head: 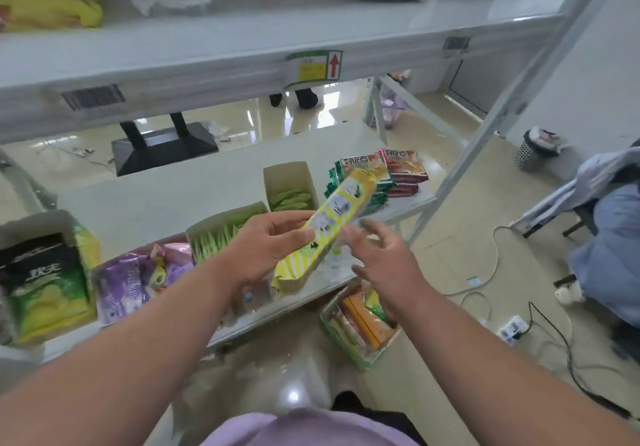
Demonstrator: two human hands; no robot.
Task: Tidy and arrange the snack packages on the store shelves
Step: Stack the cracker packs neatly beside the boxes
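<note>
We grip the yellow striped snack package [325,234] in our left hand [263,251], thumb over its front and fingers curled beneath, above the lower shelf [214,182]. Its long axis tilts up and right. Our right hand [384,258] hovers beside it, fingers spread, holding nothing.

A red up-arrow marks the shelf-edge label [313,68]; other package lettering is too blurred to read.

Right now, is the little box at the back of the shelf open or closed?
Open. The cardboard box has no lid on top, and green packets show inside it.
</note>
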